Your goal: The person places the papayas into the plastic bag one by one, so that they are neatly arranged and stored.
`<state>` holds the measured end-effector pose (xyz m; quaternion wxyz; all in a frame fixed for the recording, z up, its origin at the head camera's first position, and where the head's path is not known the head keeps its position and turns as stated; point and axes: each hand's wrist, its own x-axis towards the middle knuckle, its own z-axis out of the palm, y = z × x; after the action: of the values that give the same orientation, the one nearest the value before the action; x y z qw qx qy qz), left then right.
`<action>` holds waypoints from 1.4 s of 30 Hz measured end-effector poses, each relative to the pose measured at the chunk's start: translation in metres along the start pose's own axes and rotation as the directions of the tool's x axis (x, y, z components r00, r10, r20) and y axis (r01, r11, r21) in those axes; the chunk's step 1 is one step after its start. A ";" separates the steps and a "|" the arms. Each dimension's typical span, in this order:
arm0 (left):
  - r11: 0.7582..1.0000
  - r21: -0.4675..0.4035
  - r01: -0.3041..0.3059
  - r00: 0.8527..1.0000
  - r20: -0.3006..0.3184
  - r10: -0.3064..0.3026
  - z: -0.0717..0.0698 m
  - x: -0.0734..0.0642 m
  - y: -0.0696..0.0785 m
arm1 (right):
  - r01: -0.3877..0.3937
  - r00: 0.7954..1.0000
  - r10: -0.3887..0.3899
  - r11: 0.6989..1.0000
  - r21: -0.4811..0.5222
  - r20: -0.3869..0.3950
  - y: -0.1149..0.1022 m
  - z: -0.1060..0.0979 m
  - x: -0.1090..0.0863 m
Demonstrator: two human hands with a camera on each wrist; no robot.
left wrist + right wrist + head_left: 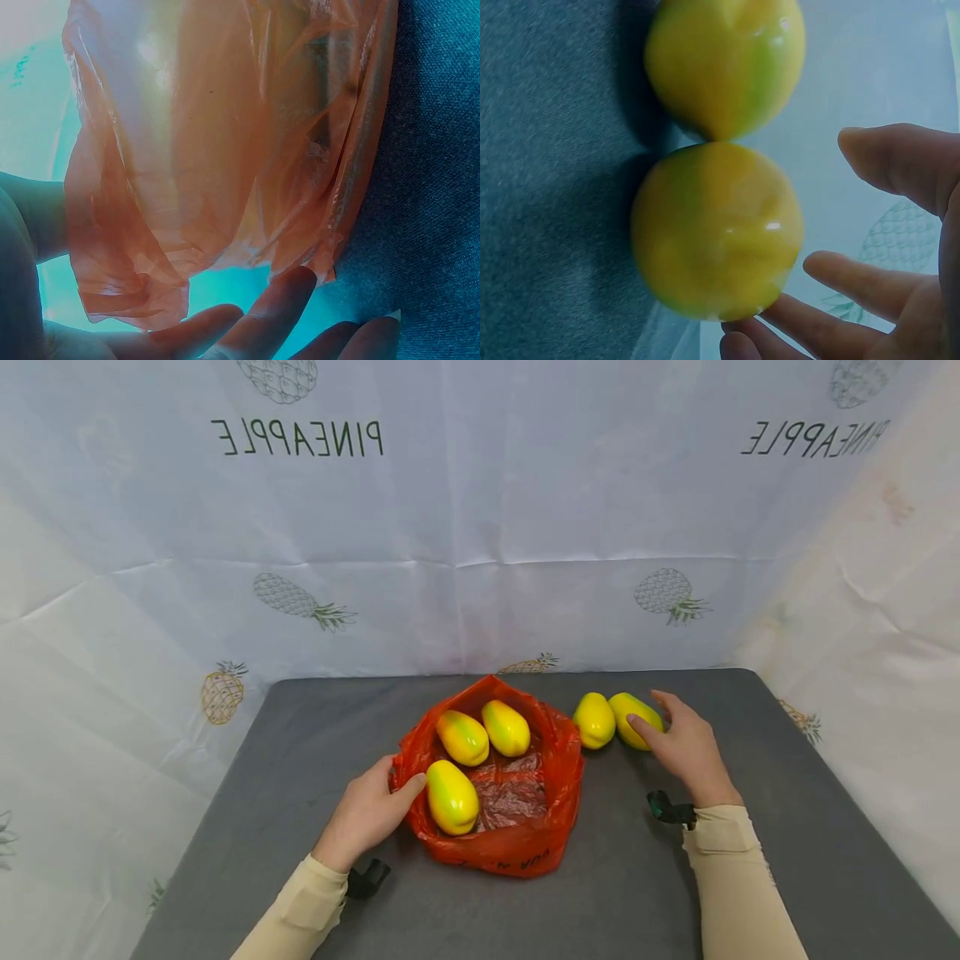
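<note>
A red plastic bag [517, 839] lies with its mouth spread wide on the dark table. Inside it are three glossy yellow-green mango-like fruits, one [452, 797] near my left hand and two [462, 737] towards the back. My left hand [371, 810] holds the bag's left rim, thumb on the inner side and fingers outside; the left wrist view shows the thin film [202, 150] between them. At the right, two more such fruits [594, 721] lie touching each other. My right hand [690, 747], fingers spread, is beside the right-hand fruit [716, 232], its fingertips close to the fruit's side.
The grey cloth-covered table [600, 893] reaches back to a white curtain [465, 510] printed with pineapples and mirrored lettering. Curtain also hangs along both sides. A black strap mount [670, 810] sits on each wrist.
</note>
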<state>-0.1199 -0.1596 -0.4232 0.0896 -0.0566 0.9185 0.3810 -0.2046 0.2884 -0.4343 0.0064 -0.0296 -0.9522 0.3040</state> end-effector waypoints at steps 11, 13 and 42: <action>1.000 -0.015 -0.006 1.000 -0.002 0.006 0.001 0.000 -0.001 | -0.009 0.999 0.008 1.000 0.012 0.039 0.009 0.004 0.003; 1.000 -0.016 -0.005 1.000 -0.003 0.005 0.001 0.000 -0.001 | -0.010 0.999 0.009 1.000 0.010 0.042 0.009 0.006 0.004; 0.999 -0.032 -0.014 1.000 -0.005 0.014 0.001 0.000 -0.001 | -0.029 0.998 0.029 1.000 0.008 0.061 0.007 0.009 0.003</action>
<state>-0.1199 -0.1592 -0.4246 0.0837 -0.0524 0.9129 0.3960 -0.2077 0.2893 -0.4453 -0.0268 -0.0341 -0.9501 0.3091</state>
